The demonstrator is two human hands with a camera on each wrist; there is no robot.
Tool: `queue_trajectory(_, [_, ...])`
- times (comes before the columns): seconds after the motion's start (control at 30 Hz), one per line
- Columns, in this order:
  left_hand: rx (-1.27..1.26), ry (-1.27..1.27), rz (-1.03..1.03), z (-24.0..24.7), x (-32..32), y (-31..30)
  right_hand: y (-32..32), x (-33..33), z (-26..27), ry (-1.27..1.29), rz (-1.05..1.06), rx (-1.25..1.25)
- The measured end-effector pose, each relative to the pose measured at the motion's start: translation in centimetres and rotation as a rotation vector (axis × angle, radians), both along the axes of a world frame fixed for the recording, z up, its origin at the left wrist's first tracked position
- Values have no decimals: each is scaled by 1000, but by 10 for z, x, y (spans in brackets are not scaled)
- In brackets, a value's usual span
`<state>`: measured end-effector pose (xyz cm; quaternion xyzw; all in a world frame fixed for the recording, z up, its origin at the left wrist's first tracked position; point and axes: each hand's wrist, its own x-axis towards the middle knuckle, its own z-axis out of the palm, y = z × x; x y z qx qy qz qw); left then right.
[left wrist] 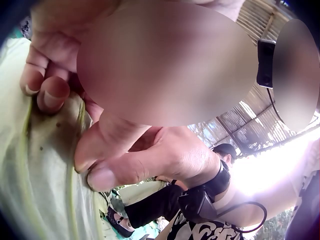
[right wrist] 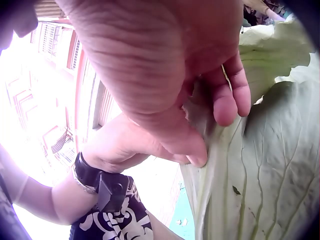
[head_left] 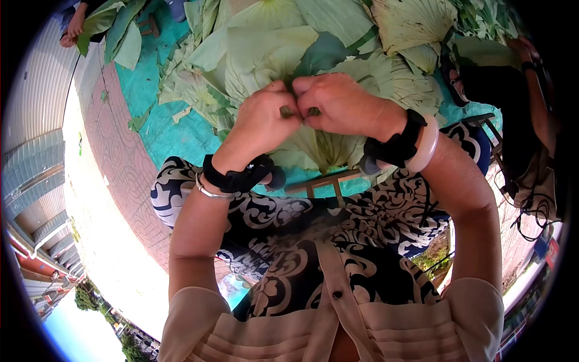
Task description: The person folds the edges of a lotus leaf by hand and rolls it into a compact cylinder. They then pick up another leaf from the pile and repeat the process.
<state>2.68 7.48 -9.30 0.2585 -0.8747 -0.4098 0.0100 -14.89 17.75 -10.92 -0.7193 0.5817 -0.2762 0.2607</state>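
Observation:
My left hand (head_left: pixel 265 120) and right hand (head_left: pixel 344 104) meet over a heap of big leaves, knuckles close together. Between them they pinch a large pale green lotus leaf (right wrist: pixel 235 195), its raised veins running lengthwise. In the left wrist view the right thumb and index finger grip a fold of the leaf (left wrist: pixel 55 165), with left fingertips (left wrist: pixel 52 95) curled over it higher up. The right wrist view has the right fingers (right wrist: pixel 225 107) bent against the leaf, and the left hand (right wrist: pixel 120 142) just below. Part of the leaf is hidden under the hands.
More lotus leaves (head_left: pixel 413 27) lie piled on a teal sheet (head_left: pixel 163 139). A wooden stool or frame (head_left: pixel 322 183) stands between the knees. Another person (head_left: pixel 506 102) sits close at right; another person's hand (head_left: pixel 73 27) shows at upper left. Paving (head_left: pixel 120 114) runs along the left.

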Motion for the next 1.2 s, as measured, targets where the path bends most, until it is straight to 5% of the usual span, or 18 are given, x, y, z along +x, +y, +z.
queue_trajectory(1.2, [63,15,10,-3,0,-6,6,-9,4,73,66,57])
